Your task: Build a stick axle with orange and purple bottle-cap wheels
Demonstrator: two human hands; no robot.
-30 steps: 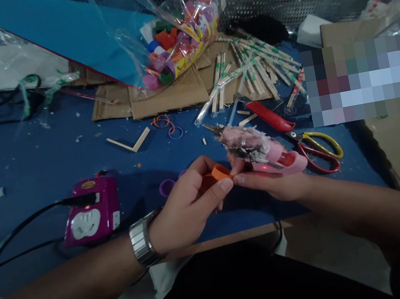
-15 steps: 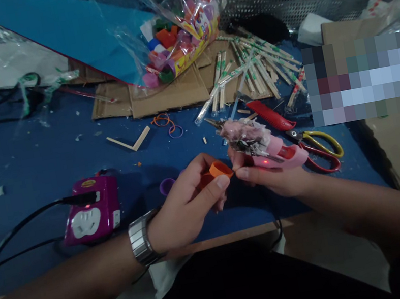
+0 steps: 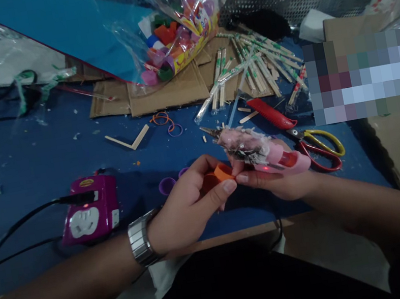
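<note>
My left hand (image 3: 189,200) is closed around orange ring-like plastic pieces (image 3: 223,171), pinching them between thumb and fingers; they look like bottle caps or cut rings. My right hand (image 3: 279,182) grips a pink hot glue gun (image 3: 262,151), its nozzle pointing up and left, with a small red light lit and messy wrapping around its front. The right thumb and fingertip also meet at the edge of the orange piece, touching it. Purple plastic rings (image 3: 167,185) lie on the table behind my left hand, partly hidden.
A purple power adapter (image 3: 92,209) with a plugged cord sits at left. Scissors (image 3: 319,149) and a red-handled cutter (image 3: 271,113) lie at right. Behind are wrapped chopsticks (image 3: 243,69), cardboard (image 3: 169,95) and a bag of coloured caps (image 3: 180,39). Joined sticks (image 3: 129,140) lie mid-table.
The glue gun's nozzle has swung slightly left and down. My left thumb has shifted a little to the right on the orange piece, both hands still together.
</note>
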